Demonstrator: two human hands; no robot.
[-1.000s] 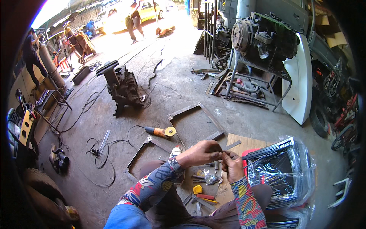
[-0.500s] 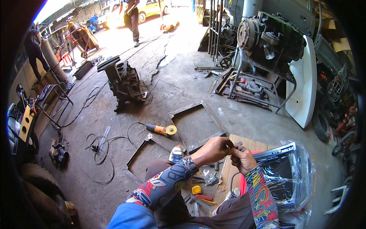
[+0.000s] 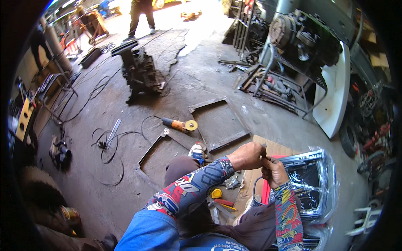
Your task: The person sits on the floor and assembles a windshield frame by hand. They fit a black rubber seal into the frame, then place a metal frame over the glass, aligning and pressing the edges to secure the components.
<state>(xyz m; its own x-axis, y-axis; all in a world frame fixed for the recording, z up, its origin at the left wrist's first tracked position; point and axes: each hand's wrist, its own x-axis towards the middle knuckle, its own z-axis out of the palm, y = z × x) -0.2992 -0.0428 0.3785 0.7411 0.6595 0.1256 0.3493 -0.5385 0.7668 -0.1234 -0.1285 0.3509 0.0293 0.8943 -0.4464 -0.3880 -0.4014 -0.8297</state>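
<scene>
Clock read from mid-view
Engine (image 3: pixel 305 38): on a metal stand, towards 2 o'clock
Block (image 3: pixel 140 69): dark metal, on the floor, between 10 and 11 o'clock
Frame (image 3: pixel 230 141): metal, flat on the floor, just off mid-view at 3 o'clock
Pack (image 3: pixel 307 178): in clear film, 4 o'clock, just beside the right hand (image 3: pixel 274 171)
Cardboard (image 3: pixel 276 147): on the floor, 4 o'clock, behind both hands
Grinder (image 3: pixel 179 124): orange body, yellow disc, on the floor, 9 o'clock
Left hand (image 3: pixel 249 156): 4 o'clock, fingers bent, tips out of sight; grip cannot be told
Right hand: thumb and forefinger raised to meet the left fingertips, other fingers curled; grip likewise cannot be told
Tape (image 3: pixel 216 193): yellow, on the floor, between 5 and 6 o'clock
Piece: if any, where the fingertips meet, 4 o'clock, hidden; judged small and light from the fingertip hold; stiffness, slip and fragility cannot be told; probably best held by opposite ends, one hand to each
</scene>
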